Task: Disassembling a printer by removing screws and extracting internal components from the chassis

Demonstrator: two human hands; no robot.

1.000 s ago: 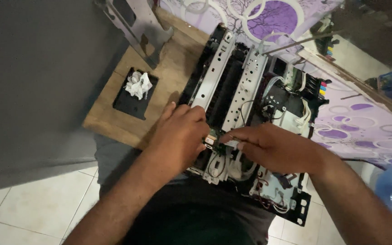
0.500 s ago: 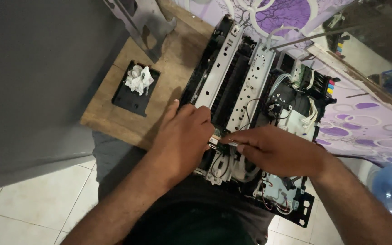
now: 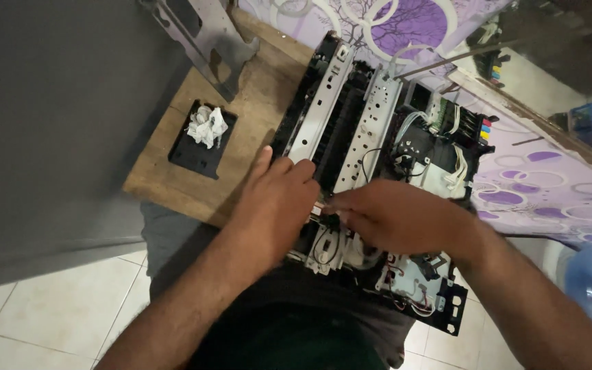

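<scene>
The grip of the left hand (image 3: 279,199) lies flat, fingers loose, on the near end of the opened printer chassis (image 3: 371,171); the right hand (image 3: 395,216) pinches a small part there, hidden by fingers. The chassis sits on the wooden worktop (image 3: 255,103), beside a black tray (image 3: 202,140) holding crumpled tissue (image 3: 207,125).

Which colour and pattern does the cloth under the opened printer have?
The cloth is light purple with white circles and darker purple discs, seen in the head view.
</scene>
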